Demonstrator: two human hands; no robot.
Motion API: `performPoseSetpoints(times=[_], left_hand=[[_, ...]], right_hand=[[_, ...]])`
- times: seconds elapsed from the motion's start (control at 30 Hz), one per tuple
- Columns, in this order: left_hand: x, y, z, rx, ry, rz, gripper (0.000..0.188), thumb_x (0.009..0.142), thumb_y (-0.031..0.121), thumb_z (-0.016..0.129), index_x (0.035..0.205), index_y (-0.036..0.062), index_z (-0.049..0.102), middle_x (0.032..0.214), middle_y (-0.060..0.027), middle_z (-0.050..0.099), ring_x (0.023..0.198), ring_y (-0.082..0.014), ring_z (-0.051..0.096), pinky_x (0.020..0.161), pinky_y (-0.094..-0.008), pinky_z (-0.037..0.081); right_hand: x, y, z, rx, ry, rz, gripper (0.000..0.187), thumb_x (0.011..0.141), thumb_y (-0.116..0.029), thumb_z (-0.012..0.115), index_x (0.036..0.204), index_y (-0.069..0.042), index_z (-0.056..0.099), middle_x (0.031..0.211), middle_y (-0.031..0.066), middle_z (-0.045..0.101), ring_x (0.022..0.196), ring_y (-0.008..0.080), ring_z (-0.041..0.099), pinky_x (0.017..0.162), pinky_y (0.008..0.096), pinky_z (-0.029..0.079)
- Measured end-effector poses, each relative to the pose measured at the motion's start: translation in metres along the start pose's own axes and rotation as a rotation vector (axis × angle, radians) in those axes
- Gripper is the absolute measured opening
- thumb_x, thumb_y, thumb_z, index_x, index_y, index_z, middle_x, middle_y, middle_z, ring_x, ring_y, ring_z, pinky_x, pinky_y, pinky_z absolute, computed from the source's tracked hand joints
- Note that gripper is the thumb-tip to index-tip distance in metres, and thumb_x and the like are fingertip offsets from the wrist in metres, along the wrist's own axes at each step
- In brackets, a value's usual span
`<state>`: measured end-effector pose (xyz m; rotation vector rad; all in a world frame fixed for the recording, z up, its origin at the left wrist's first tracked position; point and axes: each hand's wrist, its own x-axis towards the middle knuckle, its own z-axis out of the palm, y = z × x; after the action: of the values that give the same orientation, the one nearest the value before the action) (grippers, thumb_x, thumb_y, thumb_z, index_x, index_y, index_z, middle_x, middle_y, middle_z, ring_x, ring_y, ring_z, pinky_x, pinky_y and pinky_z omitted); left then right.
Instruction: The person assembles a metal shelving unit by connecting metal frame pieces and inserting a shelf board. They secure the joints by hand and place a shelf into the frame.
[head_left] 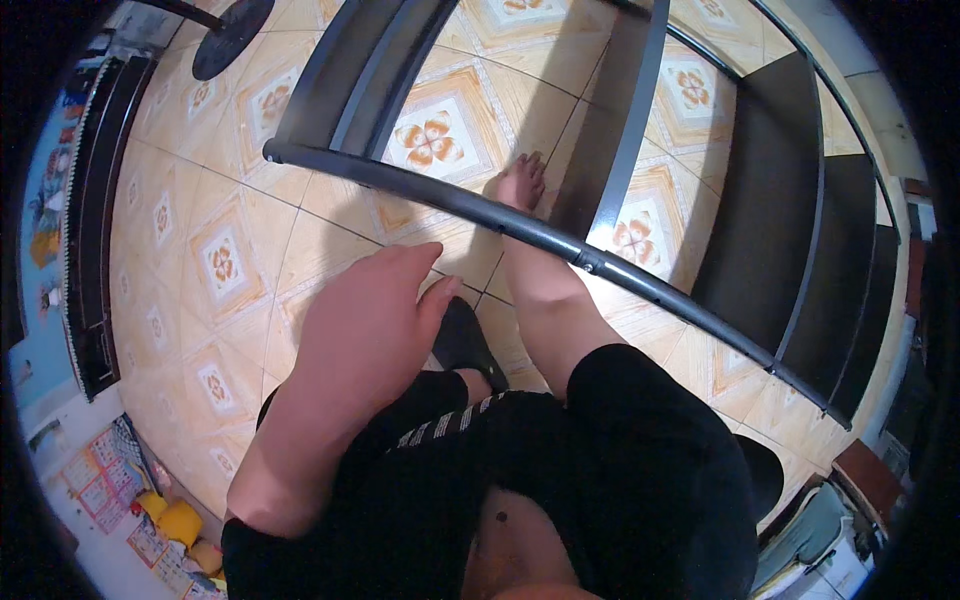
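A dark shelf rack (470, 208) with a grey metal tube frame lies on its side across the tiled floor. My left hand (385, 300) is on the near side of its front tube, thumb apart from the bent fingers and nothing between them. Beyond the tube is my right hand (522, 182), its forearm passing beneath the tube. Its fingers are slightly spread, close to a dark shelf board (612, 140), with nothing visible in them. Whether they touch the board I cannot tell. At a joint in the front tube sits a small bolt (588, 266).
More dark boards (765, 200) span the rack's right part. A round black base (232, 38) stands at the far left. Along the left side runs a long black piece of furniture (95, 230). My foot in a black slipper (465, 340) is below the tube.
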<state>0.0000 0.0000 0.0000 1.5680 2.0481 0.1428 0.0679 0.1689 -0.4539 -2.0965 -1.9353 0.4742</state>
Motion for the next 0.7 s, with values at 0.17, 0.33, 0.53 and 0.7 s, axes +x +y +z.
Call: performPoseSetpoints(times=[0.17, 0.33, 0.53, 0.7], left_hand=[[0.006, -0.008, 0.007, 0.017, 0.156, 0.083, 0.032, 0.089, 0.030, 0.056, 0.106, 0.0043, 0.062, 0.095, -0.0145, 0.064, 0.089, -0.0329, 0.061, 0.076, -0.0421, 0.049], [0.013, -0.002, 0.000, 0.066, 0.020, -0.005, 0.037, 0.090, 0.033, 0.055, 0.114, 0.0054, 0.060, 0.108, -0.0167, 0.063, 0.100, -0.0344, 0.060, 0.086, -0.0405, 0.047], [0.043, -0.025, -0.011, 0.101, 0.098, -0.032, 0.035, 0.091, 0.038, 0.052, 0.101, 0.0068, 0.064, 0.095, -0.0156, 0.065, 0.091, -0.0332, 0.062, 0.078, -0.0440, 0.049], [0.047, -0.031, -0.008, 0.090, 0.091, -0.093, 0.044, 0.092, 0.044, 0.046, 0.101, 0.0056, 0.067, 0.097, -0.0161, 0.066, 0.093, -0.0315, 0.063, 0.082, -0.0422, 0.049]], right_hand=[[-0.013, 0.014, -0.021, -0.146, -0.243, -0.350, 0.029, 0.079, -0.018, 0.056, 0.101, -0.002, 0.065, 0.119, 0.0153, 0.057, 0.112, 0.0289, 0.054, 0.097, 0.0422, 0.041], [-0.018, 0.013, -0.033, -0.015, -0.417, 0.028, 0.024, 0.084, -0.027, 0.054, 0.094, -0.008, 0.065, 0.106, 0.0182, 0.063, 0.102, 0.0349, 0.061, 0.088, 0.0442, 0.048], [-0.039, 0.024, -0.033, 0.181, -0.280, -0.116, 0.037, 0.088, -0.038, 0.047, 0.107, -0.007, 0.056, 0.109, 0.0206, 0.061, 0.108, 0.0373, 0.056, 0.095, 0.0445, 0.042], [-0.114, 0.065, -0.122, 0.244, -0.485, -0.512, 0.022, 0.085, -0.026, 0.062, 0.091, -0.005, 0.064, 0.089, 0.0197, 0.065, 0.083, 0.0345, 0.063, 0.074, 0.0435, 0.050]])
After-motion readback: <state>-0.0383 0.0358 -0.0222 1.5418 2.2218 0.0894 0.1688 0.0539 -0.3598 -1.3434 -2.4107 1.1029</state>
